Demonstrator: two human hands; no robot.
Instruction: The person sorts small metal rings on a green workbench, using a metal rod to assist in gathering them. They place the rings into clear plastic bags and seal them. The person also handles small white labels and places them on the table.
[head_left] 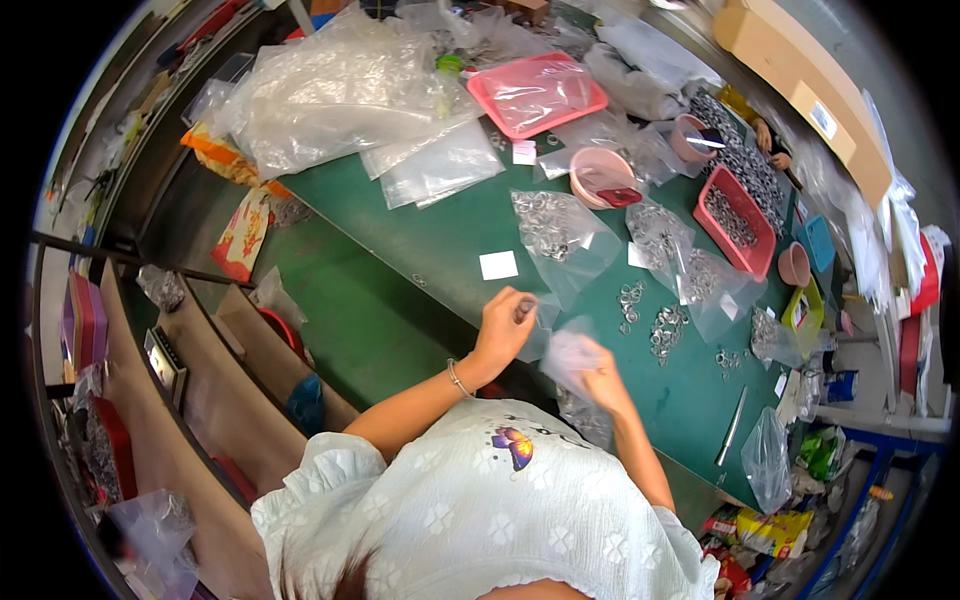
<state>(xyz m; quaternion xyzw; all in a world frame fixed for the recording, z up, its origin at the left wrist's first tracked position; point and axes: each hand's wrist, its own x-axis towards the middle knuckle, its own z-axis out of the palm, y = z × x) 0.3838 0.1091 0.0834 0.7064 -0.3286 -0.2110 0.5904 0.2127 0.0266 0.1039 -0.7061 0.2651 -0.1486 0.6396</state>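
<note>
My left hand (503, 326) is closed above the near edge of the green table, with a small dark grey bit showing between its fingers. I cannot make out what that bit is. Clear plastic touches or passes just beside its fingertips. A clear plastic bag (571, 358), smeared by motion, is gripped by my right hand (602, 380). Below that hand, a filled clear bag (585, 415) hangs partly hidden at the table edge. Small piles of metal rings (667, 332) lie on the table to the right, and a white card (498, 265) lies beyond my left hand.
Bags of rings (550, 222) lie across the table (440, 250). Around them stand a pink basin (590, 165), a red basket (745, 255) and a pink tray (530, 120). A pointed metal tool (733, 425) lies at right. Another person's hands (770, 145) show at the far right.
</note>
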